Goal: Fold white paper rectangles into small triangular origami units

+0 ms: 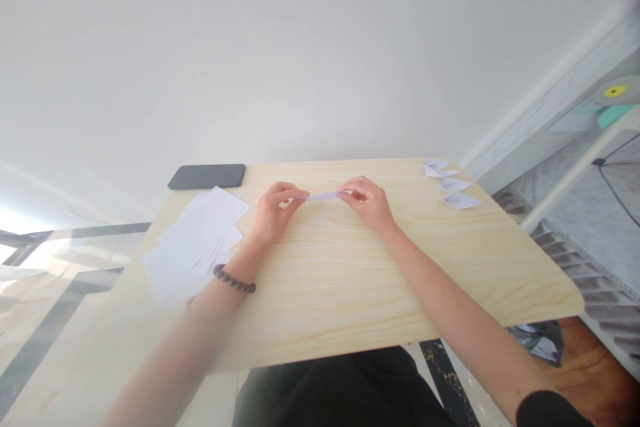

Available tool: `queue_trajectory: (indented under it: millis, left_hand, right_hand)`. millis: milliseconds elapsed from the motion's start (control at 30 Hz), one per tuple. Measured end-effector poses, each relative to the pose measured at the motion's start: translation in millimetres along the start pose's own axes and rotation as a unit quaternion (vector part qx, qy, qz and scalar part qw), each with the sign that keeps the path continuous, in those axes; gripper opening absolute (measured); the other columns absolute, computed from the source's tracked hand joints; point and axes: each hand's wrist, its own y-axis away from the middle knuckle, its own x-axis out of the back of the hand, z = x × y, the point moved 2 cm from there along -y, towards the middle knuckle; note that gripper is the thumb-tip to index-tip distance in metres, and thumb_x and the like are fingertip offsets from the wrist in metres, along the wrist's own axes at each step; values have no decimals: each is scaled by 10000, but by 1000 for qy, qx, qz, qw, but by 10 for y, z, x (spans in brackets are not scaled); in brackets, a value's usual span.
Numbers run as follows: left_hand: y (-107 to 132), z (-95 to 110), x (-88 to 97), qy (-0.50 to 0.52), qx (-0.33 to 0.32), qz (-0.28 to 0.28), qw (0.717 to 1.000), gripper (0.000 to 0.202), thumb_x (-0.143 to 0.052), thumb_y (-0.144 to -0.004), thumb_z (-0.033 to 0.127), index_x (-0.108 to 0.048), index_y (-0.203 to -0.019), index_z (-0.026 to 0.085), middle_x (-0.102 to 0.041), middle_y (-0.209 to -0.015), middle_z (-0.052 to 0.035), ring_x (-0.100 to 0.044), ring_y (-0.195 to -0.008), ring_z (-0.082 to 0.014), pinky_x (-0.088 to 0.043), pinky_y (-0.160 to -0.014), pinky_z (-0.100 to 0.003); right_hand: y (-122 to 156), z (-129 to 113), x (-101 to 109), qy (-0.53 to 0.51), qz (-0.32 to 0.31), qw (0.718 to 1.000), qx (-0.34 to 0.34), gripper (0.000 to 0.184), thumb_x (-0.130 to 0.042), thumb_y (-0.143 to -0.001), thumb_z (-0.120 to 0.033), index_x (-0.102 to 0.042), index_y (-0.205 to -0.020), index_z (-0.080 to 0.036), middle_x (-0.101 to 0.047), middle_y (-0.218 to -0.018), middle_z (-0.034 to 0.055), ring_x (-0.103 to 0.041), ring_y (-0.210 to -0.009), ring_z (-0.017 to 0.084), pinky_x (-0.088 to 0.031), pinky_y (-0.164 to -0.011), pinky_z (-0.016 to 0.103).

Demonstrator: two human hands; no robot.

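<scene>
A narrow folded strip of white paper (323, 197) is held just above the light wooden table (350, 280), near its far edge. My left hand (275, 210) pinches the strip's left end, with a dark bead bracelet on the wrist. My right hand (367, 202) pinches its right end. Both hands have their fingers closed on the paper.
A loose stack of white paper sheets (197, 240) lies at the table's left. A dark phone (207, 176) rests at the far left corner. Several small folded paper pieces (450, 185) sit at the far right corner. A white wall stands behind the table.
</scene>
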Motion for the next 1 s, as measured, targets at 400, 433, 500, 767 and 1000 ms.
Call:
queue_trajectory:
  millis: [400,433,500,767,1000]
  left_hand:
    - [19,-135,-56,-87,2,-64,994,223,-498,-766,199,-674,-898,236,-571,-923,-27,-547,-834,-147,-438,-712,-259]
    - [19,-140,-59,-93,5,-69,993,224,-498,-764,199,-673,-899,234,-572,-925,-28,-548,-829,-149,-439,-721,-265]
    - [18,-151,-60,-110,8,-79,991,218,-504,-764,216,-672,-903,232,-575,-929,-32,-549,-829,-158,-439,-753,-286]
    - [27,-204,-65,-182,-40,-94,978,232,-482,-810,299,-671,-928,235,-583,-935,-51,-512,-909,-205,-413,-845,-357]
    - [21,-99,-46,-249,-92,-130,955,271,-427,-848,244,-656,-993,242,-616,-971,-54,-515,-938,-209,-403,-838,-357]
  right_hand:
    - [31,104,-41,32,-79,996,6,118,-543,-732,-186,-637,-803,-188,-613,-878,45,-570,-789,138,-485,-740,295]
    - [31,105,-42,43,-83,996,5,117,-545,-729,-181,-636,-802,-188,-615,-873,43,-567,-780,137,-479,-739,294]
    - [32,107,-48,70,-92,993,5,109,-552,-728,-184,-638,-794,-192,-617,-858,41,-558,-760,138,-468,-727,297]
    - [47,113,-61,136,-128,982,36,114,-597,-744,-273,-664,-820,-221,-615,-922,49,-550,-874,175,-447,-793,336]
    - [27,63,-43,176,-162,968,79,231,-455,-850,-272,-681,-893,-247,-652,-982,32,-541,-941,184,-420,-856,353]
